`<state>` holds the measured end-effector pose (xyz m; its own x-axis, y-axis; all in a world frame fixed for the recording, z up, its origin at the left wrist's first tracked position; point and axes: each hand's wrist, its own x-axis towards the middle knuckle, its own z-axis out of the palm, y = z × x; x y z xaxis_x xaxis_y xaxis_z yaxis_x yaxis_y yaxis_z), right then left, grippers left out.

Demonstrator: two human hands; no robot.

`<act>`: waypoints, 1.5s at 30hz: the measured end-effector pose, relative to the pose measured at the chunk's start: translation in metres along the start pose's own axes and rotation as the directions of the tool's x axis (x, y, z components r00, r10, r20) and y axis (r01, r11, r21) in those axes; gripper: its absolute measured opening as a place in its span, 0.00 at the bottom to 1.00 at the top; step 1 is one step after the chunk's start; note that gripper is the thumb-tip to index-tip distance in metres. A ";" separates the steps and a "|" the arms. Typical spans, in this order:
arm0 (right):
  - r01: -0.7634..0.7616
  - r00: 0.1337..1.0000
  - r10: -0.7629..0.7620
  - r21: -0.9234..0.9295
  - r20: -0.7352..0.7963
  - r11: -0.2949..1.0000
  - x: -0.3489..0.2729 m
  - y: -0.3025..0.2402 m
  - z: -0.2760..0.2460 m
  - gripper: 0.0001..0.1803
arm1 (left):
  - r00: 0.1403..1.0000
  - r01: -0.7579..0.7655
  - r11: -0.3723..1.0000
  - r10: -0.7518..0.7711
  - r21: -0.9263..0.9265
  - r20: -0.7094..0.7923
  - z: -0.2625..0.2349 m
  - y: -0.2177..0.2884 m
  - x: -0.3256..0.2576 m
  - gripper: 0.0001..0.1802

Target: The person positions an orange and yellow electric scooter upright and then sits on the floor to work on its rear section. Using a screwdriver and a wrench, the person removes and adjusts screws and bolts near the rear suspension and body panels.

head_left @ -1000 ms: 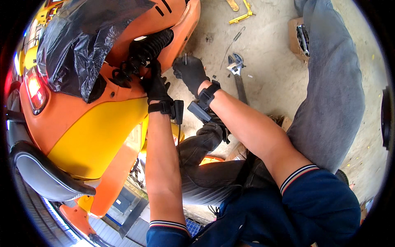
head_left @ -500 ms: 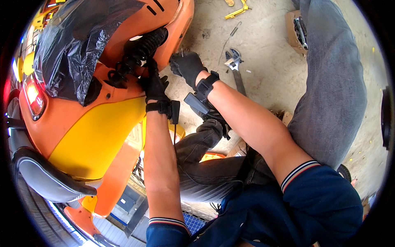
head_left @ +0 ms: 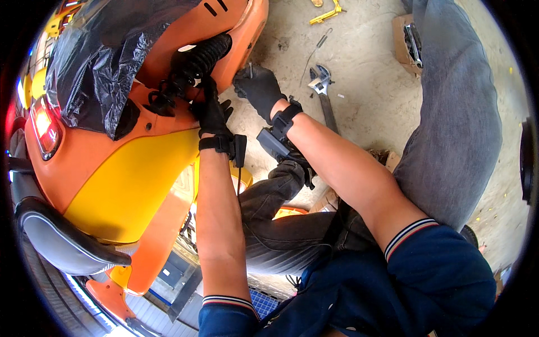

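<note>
An orange and yellow vehicle body fills the left side, with a black coil-spring shock absorber set in its opening. My left hand, in a black glove, reaches to the shock absorber's lower end. Its fingers are stretched and partly apart; some fingertips are lost against the dark parts. Beside the orange edge, my gloved right hand is closed, and a thin, short metal piece sticks up from its fingers. Whether this is a bolt or a tool tip, I cannot tell.
An adjustable wrench lies on the concrete floor right of my right hand, near a thin hooked spring. Farther off are a yellow metal part and a cardboard box with metal pieces. Black plastic covers part of the vehicle.
My right hand has shifted slightly and turned, so the thin metal piece shows more clearly. My left hand stays at the shock absorber's lower end. The view has moved a little.
</note>
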<state>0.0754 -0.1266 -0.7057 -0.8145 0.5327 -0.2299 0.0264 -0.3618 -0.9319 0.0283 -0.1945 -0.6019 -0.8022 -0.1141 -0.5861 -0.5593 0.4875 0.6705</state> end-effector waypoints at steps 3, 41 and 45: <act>0.000 0.996 -0.011 -0.127 -0.088 0.992 -0.001 -0.010 0.000 0.09 | 1.000 -0.012 1.000 0.012 0.020 0.008 0.001 0.002 -0.002 0.35; -0.164 0.986 0.162 0.084 0.036 0.983 0.008 0.015 0.008 0.08 | 1.000 -0.020 0.998 0.019 -0.053 -0.002 0.000 -0.009 0.018 0.28; -0.237 0.969 0.222 0.158 0.104 0.959 0.010 0.022 0.008 0.08 | 0.960 -0.272 0.949 0.279 -0.156 0.025 -0.007 -0.023 0.038 0.29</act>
<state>0.0637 -0.1351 -0.7261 -0.8441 0.3562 -0.4008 0.1264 -0.5943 -0.7943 0.0092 -0.2156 -0.6361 -0.9209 0.0485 -0.3868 -0.3454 0.3586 0.8672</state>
